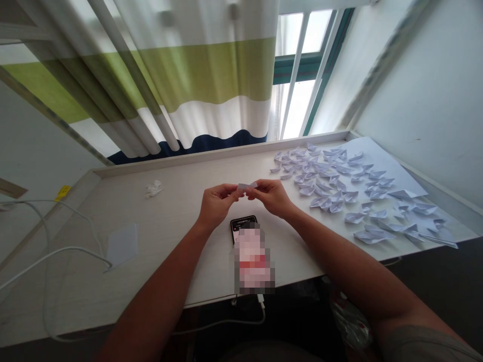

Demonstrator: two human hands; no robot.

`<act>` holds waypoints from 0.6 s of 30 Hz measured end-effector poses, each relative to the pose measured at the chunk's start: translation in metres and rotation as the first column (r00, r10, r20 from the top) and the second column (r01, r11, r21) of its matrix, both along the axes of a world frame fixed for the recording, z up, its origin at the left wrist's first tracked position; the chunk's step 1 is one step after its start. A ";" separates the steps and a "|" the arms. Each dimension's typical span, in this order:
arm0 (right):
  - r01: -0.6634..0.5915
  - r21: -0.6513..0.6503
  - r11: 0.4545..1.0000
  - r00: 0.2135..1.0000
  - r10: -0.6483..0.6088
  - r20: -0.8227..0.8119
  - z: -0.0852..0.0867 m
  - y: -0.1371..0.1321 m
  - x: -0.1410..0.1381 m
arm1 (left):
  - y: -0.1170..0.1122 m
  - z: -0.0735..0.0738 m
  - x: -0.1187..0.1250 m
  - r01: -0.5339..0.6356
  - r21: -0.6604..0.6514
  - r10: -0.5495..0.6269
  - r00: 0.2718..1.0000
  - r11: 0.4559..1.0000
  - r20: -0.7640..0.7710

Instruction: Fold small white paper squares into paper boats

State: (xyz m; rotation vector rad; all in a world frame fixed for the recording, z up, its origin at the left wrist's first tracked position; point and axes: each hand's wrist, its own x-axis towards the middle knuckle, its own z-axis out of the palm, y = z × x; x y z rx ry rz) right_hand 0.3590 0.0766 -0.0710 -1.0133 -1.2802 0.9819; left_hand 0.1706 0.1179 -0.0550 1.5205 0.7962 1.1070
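My left hand (216,203) and my right hand (272,197) are raised together over the middle of a pale desk (177,221). Between their fingertips they pinch a small folded piece of white paper (247,186), each hand gripping one end. Just below the hands a phone (251,251) lies on the desk, its screen lit and partly blurred.
Several folded white paper boats (339,188) cover the desk's right side, some on a large white sheet (381,163). A crumpled paper scrap (154,189) lies at the back left, a small flat paper (123,245) and white cables (49,256) at the left. A striped curtain (188,80) hangs behind.
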 end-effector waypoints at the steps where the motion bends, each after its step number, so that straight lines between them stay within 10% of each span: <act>1: -0.001 0.003 1.000 1.000 0.001 -0.013 0.000 0.000 0.000 | 0.000 0.000 0.000 0.009 -0.004 -0.009 1.000 1.000 0.002; 18: -0.020 -0.009 1.000 0.994 0.018 -0.112 -0.004 0.002 -0.005 | 0.004 -0.006 -0.001 -0.039 0.115 0.049 0.995 0.993 -0.083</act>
